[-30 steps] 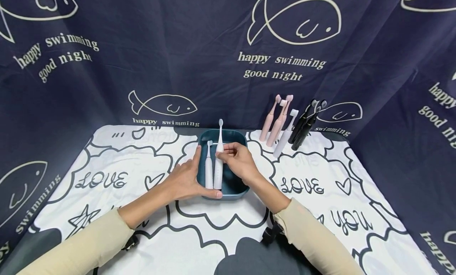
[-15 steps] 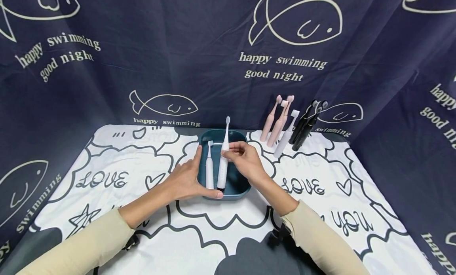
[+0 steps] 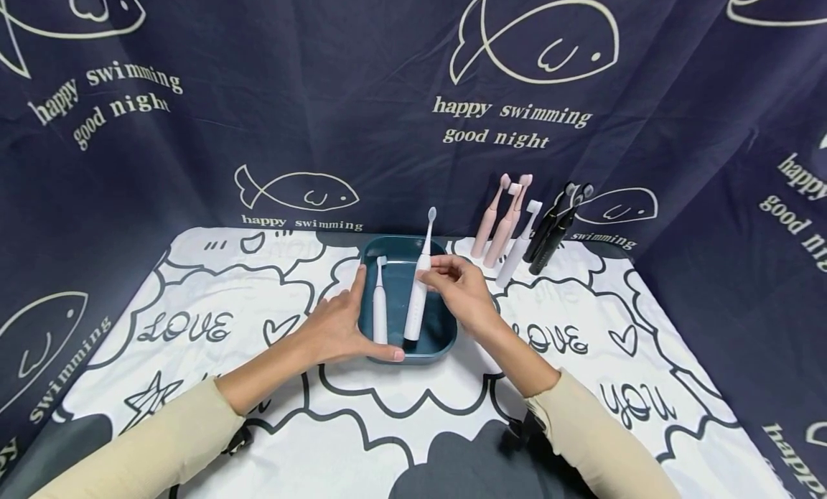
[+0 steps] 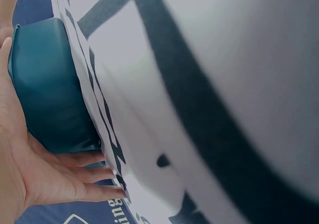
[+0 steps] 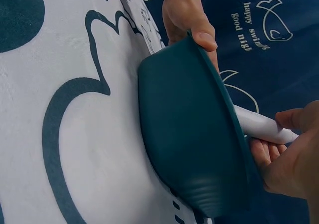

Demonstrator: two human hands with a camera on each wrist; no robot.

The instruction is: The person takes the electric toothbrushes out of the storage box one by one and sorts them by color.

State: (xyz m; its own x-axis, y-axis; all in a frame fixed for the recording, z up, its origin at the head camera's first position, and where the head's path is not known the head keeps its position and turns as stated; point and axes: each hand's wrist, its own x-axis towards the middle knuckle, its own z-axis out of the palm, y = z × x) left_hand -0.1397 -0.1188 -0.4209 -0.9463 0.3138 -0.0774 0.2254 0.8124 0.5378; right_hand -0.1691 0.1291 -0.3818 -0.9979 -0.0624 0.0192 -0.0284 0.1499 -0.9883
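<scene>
A dark teal plastic bin (image 3: 420, 357) stands at the middle of the table. My left hand (image 3: 336, 328) rests on its front left corner, thumb along the front rim and fingers straight against the outer wall. Between thumb and fingertips, my right hand (image 3: 461, 292) pinches a white electric toothbrush (image 3: 418, 301) by its upper handle. This brush leans to the right over the bin, head up, its lower end inside the rim. To its left, a second white electric toothbrush (image 3: 380, 314) stands in the bin. The right wrist view shows the held handle (image 5: 259, 123) emerging above the rim.
Behind and to the right stand several more electric toothbrushes: pink ones (image 3: 502, 237), one white (image 3: 515, 258) and black ones (image 3: 552, 239). A patterned white cloth (image 3: 226, 355) covers the table. A dark blue curtain (image 3: 388, 111) hangs close behind the bin.
My right hand has moved the held toothbrush rightward, away from the other white one, and it now leans more to the right. The left hand and bin have stayed put.
</scene>
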